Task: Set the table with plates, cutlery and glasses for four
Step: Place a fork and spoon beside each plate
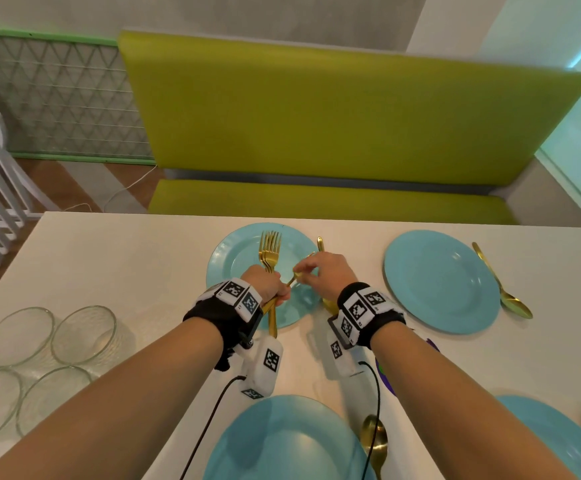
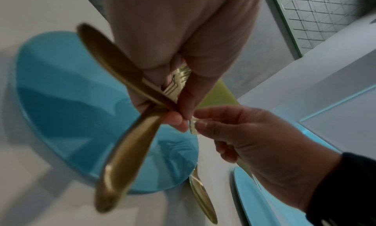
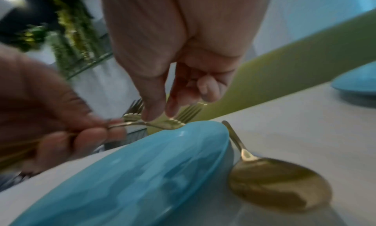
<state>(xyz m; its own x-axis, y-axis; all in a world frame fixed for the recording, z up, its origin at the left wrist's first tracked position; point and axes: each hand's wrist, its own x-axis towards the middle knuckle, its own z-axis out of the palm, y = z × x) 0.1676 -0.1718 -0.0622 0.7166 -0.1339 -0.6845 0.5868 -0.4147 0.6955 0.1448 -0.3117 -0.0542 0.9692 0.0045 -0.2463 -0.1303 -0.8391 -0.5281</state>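
Note:
My left hand (image 1: pixel 266 284) grips a bundle of gold forks (image 1: pixel 270 249) by the handles, tines pointing away, above the far-left blue plate (image 1: pixel 237 258). My right hand (image 1: pixel 316 270) pinches one fork (image 3: pixel 173 123) of the bundle near its head with thumb and forefinger. In the left wrist view the fork handles (image 2: pixel 126 149) fan out below my left hand (image 2: pixel 179 100), and my right hand (image 2: pixel 244 141) meets it from the right. A gold spoon (image 3: pixel 280 181) lies on the table to the right of this plate (image 3: pixel 142 173).
Three more blue plates lie on the white table (image 1: pixel 126 258): far right (image 1: pixel 441 282), near middle (image 1: pixel 282 441), near right (image 1: pixel 552 441). Gold spoons lie beside them (image 1: pixel 503 289) (image 1: pixel 374 441). Several clear glasses (image 1: pixel 50 341) stand at the near left. A green bench (image 1: pixel 316 199) runs behind.

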